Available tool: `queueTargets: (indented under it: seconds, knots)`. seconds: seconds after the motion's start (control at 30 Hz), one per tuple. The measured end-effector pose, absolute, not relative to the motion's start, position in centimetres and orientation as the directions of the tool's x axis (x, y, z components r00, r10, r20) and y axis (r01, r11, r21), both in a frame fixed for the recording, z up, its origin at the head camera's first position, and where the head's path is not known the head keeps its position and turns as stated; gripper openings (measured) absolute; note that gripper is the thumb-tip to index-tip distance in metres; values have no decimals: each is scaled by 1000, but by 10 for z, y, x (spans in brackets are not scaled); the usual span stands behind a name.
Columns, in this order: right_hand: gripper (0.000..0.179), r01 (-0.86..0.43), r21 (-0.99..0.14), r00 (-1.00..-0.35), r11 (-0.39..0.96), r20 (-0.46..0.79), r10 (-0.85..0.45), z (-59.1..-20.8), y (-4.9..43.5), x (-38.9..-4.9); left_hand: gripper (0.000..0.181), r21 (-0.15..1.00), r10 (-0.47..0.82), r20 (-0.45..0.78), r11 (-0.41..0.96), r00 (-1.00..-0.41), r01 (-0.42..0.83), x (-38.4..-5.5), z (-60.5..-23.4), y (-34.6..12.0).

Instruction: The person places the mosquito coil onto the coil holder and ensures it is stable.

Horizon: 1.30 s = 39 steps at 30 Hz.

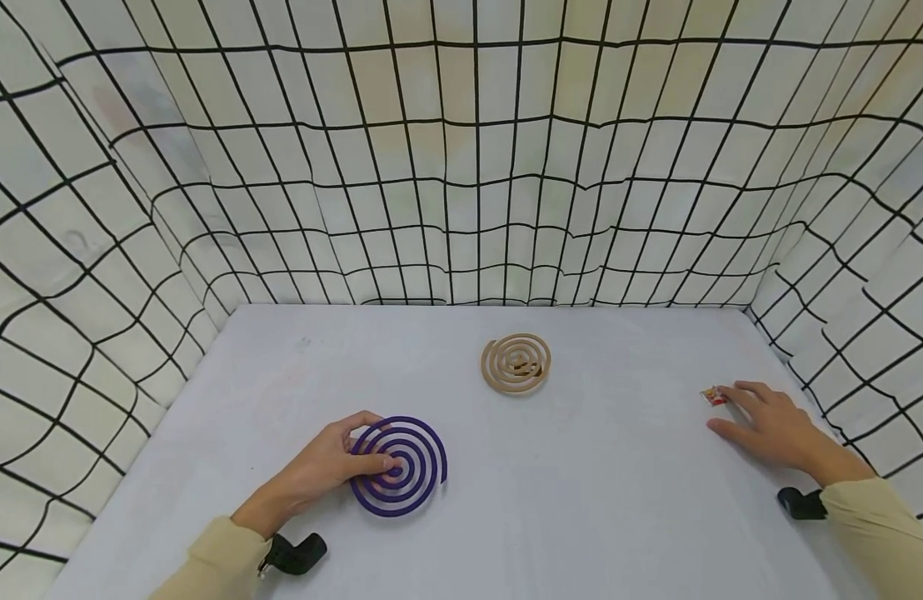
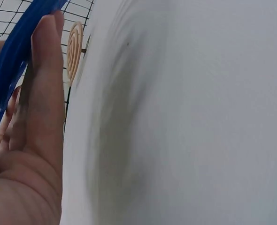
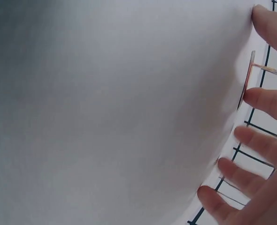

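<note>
- Small packet: red with pale and yellowish print, too small to read; on counter, far right, at right hand's index fingertip.
- Right hand: palm down, low over the counter, fingers spread and loosely bent, thumb out to the side; index tip touches packet, nothing gripped.
- Left hand: reaches in from lower left, holds purple spiral coil in a pinch, thumb across upper face to near the centre, other fingers behind.
- Coil sits left of centre, near side; looks blue in left wrist view, cut off by top edge there. Can't tell if its rim touches counter.
- Tan spiral coil: farther back, right of the purple one; dark brown bit shows through the rings, hard to make out.
- Right wrist view: packet nearly edge-on, print unreadable; hand cut off at right edge.
- Left wrist view: fingers behind coil partly hidden.
</note>
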State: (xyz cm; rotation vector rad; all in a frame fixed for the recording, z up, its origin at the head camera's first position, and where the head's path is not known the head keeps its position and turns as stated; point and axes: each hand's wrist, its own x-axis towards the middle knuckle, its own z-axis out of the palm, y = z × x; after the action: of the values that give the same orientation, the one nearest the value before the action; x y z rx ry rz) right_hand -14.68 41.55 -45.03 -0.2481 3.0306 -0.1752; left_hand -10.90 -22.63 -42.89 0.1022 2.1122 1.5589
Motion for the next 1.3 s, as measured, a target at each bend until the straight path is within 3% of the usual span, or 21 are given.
queueTargets:
  seconds: [0.2,0.3,0.93,1.3]
  knots:
    - [84,-146,-127,-983,981,-97,-158,-451,410,-145,65,909,213,-322,342,-922,-239,-111,-429,-211]
    - [87,-142,-129,-983,981,-100,-155,-451,407,-143,61,926,186,-314,275,-931,-258,-112,-430,-206]
    - [93,-88,-128,-988,988,-118,-103,-449,386,-136,52,958,255,-275,-10,-927,-287,-121,-445,-181]
    - [91,-105,-133,-988,985,-98,-119,-452,376,-134,58,953,201,-302,24,-932,-303,-123,-445,-166]
